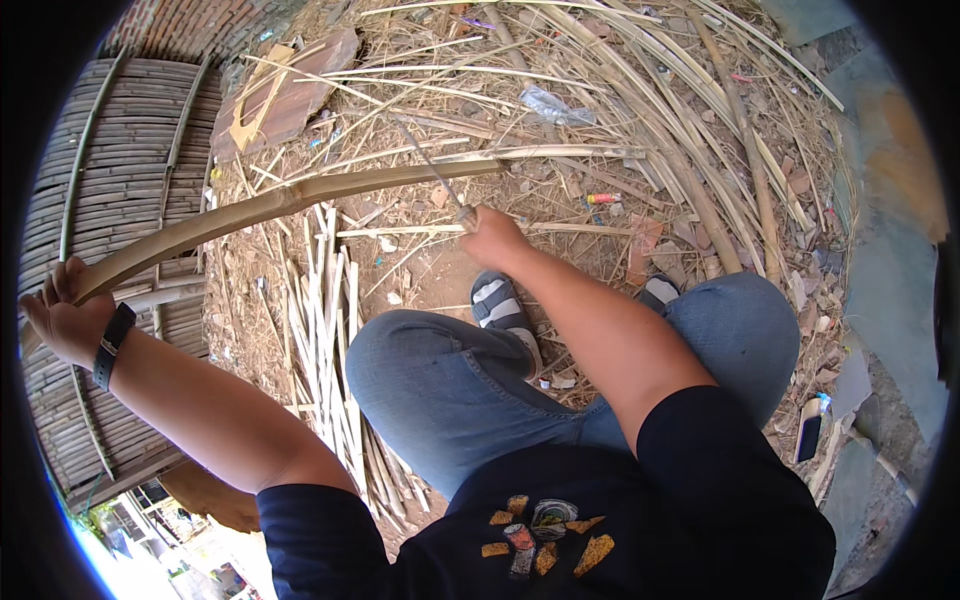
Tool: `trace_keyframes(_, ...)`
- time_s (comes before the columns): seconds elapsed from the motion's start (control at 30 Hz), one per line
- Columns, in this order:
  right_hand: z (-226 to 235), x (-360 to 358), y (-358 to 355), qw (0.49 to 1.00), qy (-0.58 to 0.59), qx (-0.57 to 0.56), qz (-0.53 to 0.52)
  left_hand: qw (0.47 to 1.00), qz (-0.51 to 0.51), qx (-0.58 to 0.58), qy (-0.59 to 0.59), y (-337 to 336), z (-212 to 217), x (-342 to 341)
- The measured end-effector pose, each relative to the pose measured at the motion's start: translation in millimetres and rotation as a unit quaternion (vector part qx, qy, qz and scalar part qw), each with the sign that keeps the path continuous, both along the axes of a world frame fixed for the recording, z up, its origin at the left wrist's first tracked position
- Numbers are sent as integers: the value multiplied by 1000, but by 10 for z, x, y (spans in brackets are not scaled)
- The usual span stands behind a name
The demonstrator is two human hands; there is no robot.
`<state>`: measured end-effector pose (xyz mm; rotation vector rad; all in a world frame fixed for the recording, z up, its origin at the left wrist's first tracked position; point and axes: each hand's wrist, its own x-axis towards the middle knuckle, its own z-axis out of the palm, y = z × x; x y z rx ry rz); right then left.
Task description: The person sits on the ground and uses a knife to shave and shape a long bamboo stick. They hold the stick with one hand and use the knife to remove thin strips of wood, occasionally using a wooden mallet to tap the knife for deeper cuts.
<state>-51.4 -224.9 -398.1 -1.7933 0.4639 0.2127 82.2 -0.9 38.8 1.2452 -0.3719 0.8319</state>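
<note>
A long split bamboo pole [240, 210] runs from the far left toward the middle, curved in this wide view. My left hand [75, 315], with a dark band on its wrist, grips the pole near its left end. In my right hand [495, 240] is the handle of a knife [440, 178], its narrow blade seen nearly edge-on and pointing up and left. The blade crosses the pole near its right end; whether it touches the bamboo I cannot tell. Pale bamboo strips [335, 330] lie in a bundle left of my bent knee.
Long bamboo strips [640, 70] spread over the straw-littered ground ahead. A brown panel [285, 95] lies at the far left, beside a bamboo slat wall [130, 150]. A clear plastic bottle [555, 107] and a red tube [603, 198] lie ahead. A dark phone-like object [808, 435] rests at right.
</note>
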Motion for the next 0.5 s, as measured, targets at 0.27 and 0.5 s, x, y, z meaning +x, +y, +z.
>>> trace_keyframes(0.27,595,128,434,974,-224,11,44,996,-26,78,-37,37,157,35)
trace_keyframes(0.5,-783,-198,-211,990,101,-62,-74,994,-68,76,-35,193,179,50)
